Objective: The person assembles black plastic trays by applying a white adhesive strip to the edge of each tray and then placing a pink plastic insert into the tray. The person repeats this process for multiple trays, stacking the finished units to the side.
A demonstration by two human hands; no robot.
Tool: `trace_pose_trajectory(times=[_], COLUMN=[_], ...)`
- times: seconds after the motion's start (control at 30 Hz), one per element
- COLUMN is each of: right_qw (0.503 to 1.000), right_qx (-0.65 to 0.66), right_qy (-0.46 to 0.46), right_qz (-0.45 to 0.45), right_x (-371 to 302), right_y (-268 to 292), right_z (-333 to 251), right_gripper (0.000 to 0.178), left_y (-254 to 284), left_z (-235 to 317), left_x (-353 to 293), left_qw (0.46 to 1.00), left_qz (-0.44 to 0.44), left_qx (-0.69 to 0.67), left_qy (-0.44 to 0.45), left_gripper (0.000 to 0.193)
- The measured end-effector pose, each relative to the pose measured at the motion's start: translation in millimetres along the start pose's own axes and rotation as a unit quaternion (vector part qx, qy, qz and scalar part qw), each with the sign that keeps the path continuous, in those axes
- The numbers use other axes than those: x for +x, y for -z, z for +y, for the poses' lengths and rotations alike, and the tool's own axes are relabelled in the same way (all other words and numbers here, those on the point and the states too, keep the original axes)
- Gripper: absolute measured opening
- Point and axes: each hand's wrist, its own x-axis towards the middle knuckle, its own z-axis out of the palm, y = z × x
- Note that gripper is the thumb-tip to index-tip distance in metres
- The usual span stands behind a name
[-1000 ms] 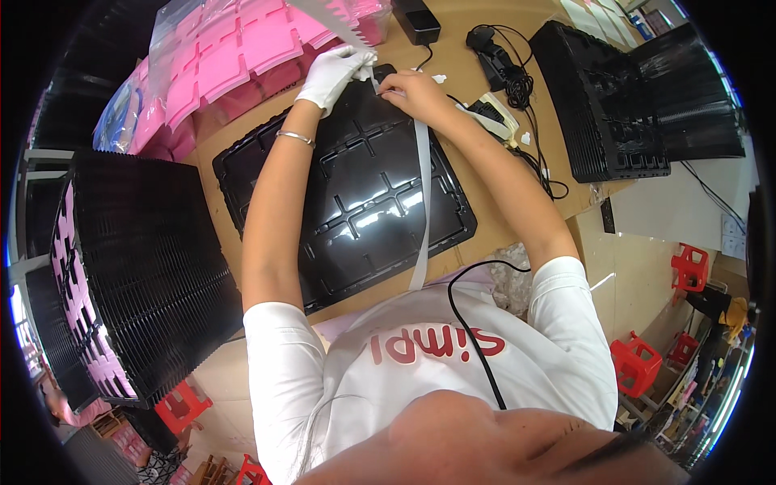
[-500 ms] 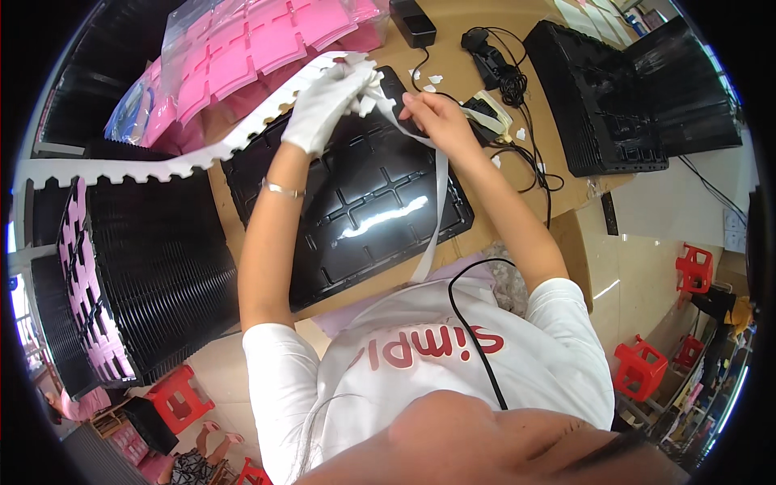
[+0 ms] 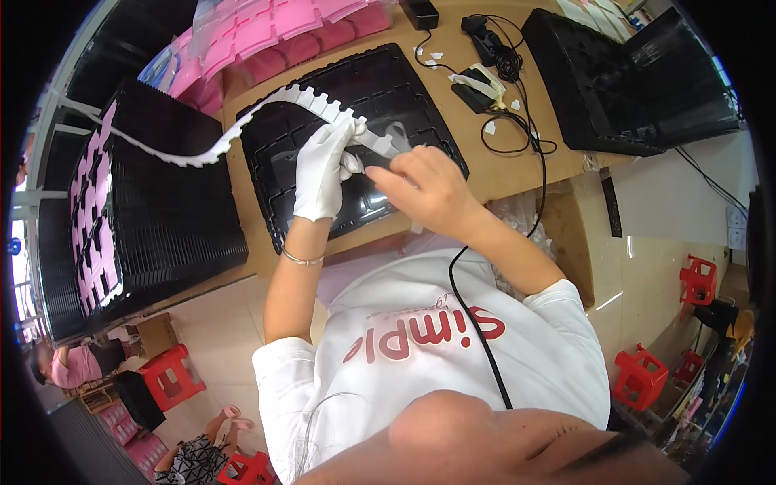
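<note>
My left hand [image 3: 322,174], in a white glove, grips a long white strip [image 3: 301,95] with notched edges near one end. The strip arches over a black moulded tray [image 3: 388,69], and its far part trails away left. My bare right hand [image 3: 428,190] is close beside the glove with its fingers curled in. A pale, thin ribbon [image 3: 396,133] loops up behind those fingers and seems to pass through them. The fingertips are partly hidden, and the thumb side points toward the glove.
At left stands a stack of black trays [image 3: 174,194] with pink pieces [image 3: 95,218]. Pink sheets [image 3: 275,24] lie at the back. On the right are a black pad with yellowish strips [image 3: 478,87], a coiled cable [image 3: 508,63], paper scraps and black trays [image 3: 594,89].
Both hands have come nearer my body, and my right hand has closed in on the glove. The notched strip has come down from the far edge and now curves over the tray.
</note>
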Motion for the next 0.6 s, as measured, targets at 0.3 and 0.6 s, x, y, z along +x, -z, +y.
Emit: trace_pose_trajectory(times=[0.3, 0.6], right_qw=[0.995, 0.789], right_qx=[0.048, 0.415], right_qy=[-0.036, -0.452], right_qz=[0.085, -0.037], right_x=[-15, -21], right_y=[-33, 62], right_z=[-15, 22], right_gripper=[0.024, 0.007], left_y=[4, 90], left_z=[-13, 20], left_x=[-22, -98], left_qw=[0.998, 0.953], left_qz=[0.001, -0.299], left_qx=[-0.068, 0.049], left_qy=[0.006, -0.005], left_gripper=[0.024, 0.022])
